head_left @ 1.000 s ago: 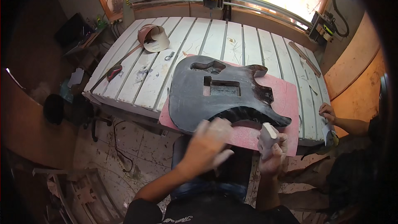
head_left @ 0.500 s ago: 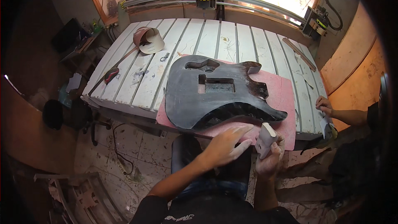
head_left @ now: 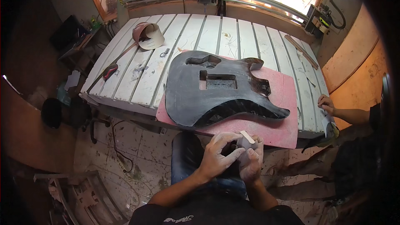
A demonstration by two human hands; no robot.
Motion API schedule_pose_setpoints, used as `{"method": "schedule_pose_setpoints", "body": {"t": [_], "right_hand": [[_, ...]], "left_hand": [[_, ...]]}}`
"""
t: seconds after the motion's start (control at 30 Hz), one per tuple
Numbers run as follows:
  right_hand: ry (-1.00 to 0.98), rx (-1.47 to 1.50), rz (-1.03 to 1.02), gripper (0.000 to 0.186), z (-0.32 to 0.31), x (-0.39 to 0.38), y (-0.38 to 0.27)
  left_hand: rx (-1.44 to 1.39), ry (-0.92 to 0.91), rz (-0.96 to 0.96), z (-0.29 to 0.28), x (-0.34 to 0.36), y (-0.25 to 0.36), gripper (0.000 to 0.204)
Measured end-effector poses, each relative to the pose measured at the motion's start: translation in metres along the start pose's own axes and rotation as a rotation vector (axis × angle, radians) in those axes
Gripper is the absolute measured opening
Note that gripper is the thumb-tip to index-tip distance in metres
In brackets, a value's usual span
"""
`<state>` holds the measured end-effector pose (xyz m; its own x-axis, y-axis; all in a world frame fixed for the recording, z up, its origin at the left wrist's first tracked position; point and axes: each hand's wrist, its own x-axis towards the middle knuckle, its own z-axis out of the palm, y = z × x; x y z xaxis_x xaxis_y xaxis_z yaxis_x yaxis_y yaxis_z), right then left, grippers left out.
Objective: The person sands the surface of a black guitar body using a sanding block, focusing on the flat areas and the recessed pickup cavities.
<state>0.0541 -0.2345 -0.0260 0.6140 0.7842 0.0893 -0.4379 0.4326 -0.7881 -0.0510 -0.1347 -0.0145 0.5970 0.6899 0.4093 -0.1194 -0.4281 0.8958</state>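
Note:
In front of my waist, just off the table's near edge, my right hand (head_left: 251, 166) grips a small sanding block (head_left: 247, 138), pale with greyish paper around it. My left hand (head_left: 217, 157) meets it from the other side, thumb and forefinger pinched at the block; its other fingers are partly hidden. Beyond both hands lies a dark grey electric guitar body (head_left: 187, 93) with routed cavities and a glossy black bevel on the near side. Under it is a pink board (head_left: 284, 127), dusty and overhanging the table's front edge.
The white slatted table (head_left: 135, 93) carries a roll of sandpaper (head_left: 153, 37), a red-and-black handled tool (head_left: 110, 71) and a wooden stick (head_left: 301, 52). A machine gantry (head_left: 250, 0) spans the back. Another person's hand (head_left: 326, 104) rests at the right edge.
My right hand has brought the sanding block left and toward me, turning it. My left hand has drawn back from near the guitar body and closed on the block.

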Motion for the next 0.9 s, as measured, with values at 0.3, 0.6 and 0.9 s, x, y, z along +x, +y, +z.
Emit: {"method": "schedule_pose_setpoints", "body": {"t": [0.3,0.6,0.9], "right_hand": [[0.133,-0.579,-0.142,0.031,-0.032,0.035,-0.027],[0.238,-0.884,-0.163,0.026,-0.084,0.115,-0.108],[0.036,-0.763,0.039,0.031,-0.068,0.075,-0.099]], "left_hand": [[0.847,-0.016,0.095,-0.064,0.04,-0.015,0.071],[1.085,-0.092,0.027,-0.083,0.067,-0.034,0.111],[1.093,-0.257,-0.037,-0.148,0.114,-0.06,0.129]]}}
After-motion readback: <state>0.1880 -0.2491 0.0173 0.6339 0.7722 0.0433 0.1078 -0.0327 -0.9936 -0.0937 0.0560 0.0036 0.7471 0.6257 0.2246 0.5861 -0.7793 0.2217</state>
